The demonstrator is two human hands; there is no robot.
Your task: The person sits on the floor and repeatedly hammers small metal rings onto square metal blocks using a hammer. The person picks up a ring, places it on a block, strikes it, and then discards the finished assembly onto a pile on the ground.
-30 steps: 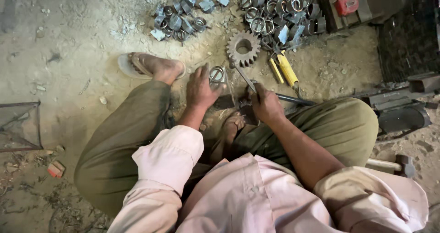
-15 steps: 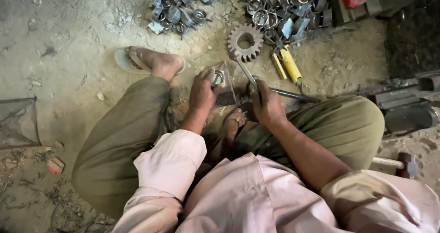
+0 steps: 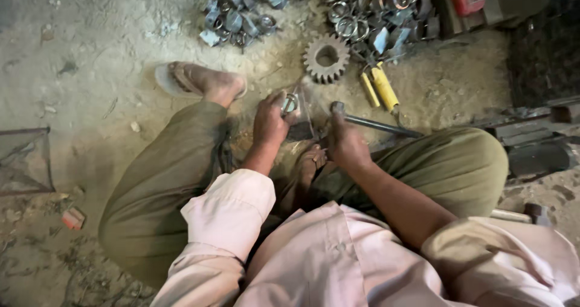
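I sit on the dirt floor with knees spread. My left hand [image 3: 269,123] grips a small metal ring part [image 3: 290,103] and holds it down on a dark block [image 3: 300,132] between my legs. My right hand [image 3: 345,143] is closed around a thin metal tool [image 3: 334,108], blurred with motion, just right of the ring part. A long dark metal rod [image 3: 380,126] lies on the ground behind my right hand and over my right leg.
A toothed gear [image 3: 327,57] lies ahead, with yellow-handled pliers [image 3: 379,87] to its right. Two heaps of small metal ring parts [image 3: 241,17] [image 3: 374,8] sit farther off. My sandalled foot [image 3: 199,82] is at left. A wire frame [image 3: 24,162] stands far left.
My right hand has brought the thin tool down and in toward the ring part. The view has shifted slightly. My left hand stays on the part.
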